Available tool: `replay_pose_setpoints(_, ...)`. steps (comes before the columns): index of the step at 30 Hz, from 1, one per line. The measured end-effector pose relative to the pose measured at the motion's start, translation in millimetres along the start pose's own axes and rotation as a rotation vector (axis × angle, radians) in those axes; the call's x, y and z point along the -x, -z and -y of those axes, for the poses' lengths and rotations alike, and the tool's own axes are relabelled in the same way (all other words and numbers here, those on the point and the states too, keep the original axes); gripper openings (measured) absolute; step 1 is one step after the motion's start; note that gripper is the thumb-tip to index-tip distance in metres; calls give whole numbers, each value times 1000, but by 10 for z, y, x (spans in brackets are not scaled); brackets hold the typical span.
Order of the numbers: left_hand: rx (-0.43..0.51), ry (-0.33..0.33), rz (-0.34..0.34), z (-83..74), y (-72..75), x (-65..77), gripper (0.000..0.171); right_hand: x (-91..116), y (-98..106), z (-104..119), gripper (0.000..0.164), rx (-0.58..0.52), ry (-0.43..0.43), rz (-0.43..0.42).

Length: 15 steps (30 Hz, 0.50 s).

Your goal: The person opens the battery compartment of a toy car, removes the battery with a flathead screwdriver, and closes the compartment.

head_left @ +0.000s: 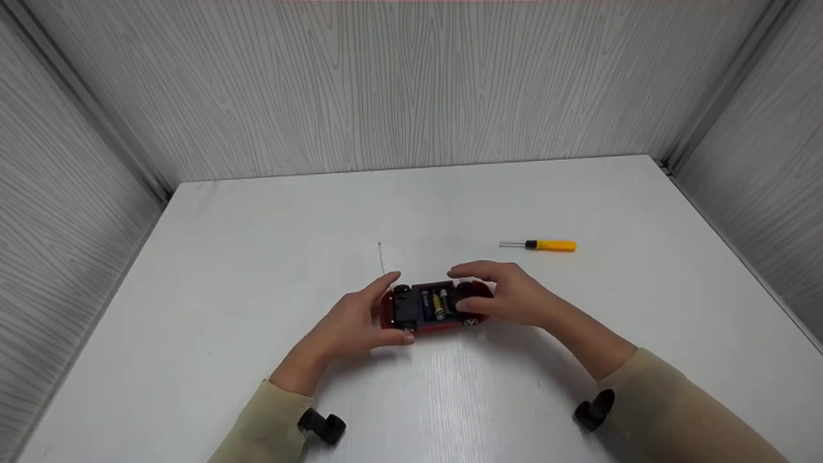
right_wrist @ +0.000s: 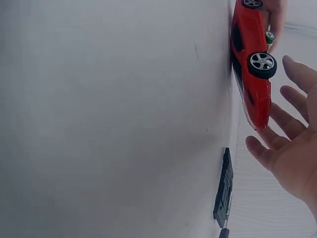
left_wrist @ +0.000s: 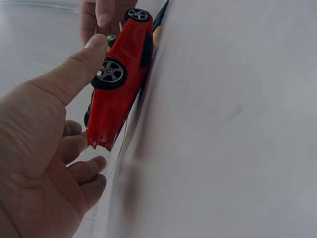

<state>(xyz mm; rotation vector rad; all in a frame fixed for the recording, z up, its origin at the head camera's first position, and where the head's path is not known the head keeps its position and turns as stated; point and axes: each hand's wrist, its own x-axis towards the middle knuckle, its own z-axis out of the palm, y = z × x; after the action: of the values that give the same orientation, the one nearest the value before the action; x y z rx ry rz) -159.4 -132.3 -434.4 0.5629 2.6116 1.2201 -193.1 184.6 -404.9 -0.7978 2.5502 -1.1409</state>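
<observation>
A red toy car (head_left: 437, 305) lies upside down between my hands, its black underside facing up. Batteries (head_left: 439, 305) sit in an uncovered compartment in that underside. My left hand (head_left: 350, 321) grips the car's left end, thumb along the near side and fingers round the far side. In the left wrist view, the thumb lies by a silver-spoked wheel (left_wrist: 110, 73). Around the right end curves my right hand (head_left: 508, 296), its thumb over the underside beside the batteries. The right wrist view shows this hand with fingers spread next to the red body (right_wrist: 258, 94).
A screwdriver (head_left: 554, 245) with a yellow handle lies beyond the right hand. A thin antenna wire (head_left: 381, 257) reaches away from the car's left end. In the right wrist view, a flat dark piece (right_wrist: 224, 188) rests on the white table (head_left: 257, 257). Wood-grain panels (head_left: 386, 83) enclose the table.
</observation>
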Motion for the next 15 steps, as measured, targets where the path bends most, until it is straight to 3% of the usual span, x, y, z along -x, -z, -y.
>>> replay_pose_setpoints(7, 5, 20, 11, 48, -17, 20, 102, -55, -65, -37, 54, -48, -65, 24)
replay_pose_setpoints(15, -10, 7, 4, 65, -30, 3, 95, -87, -111, -63, 51, -48, -41, 46)
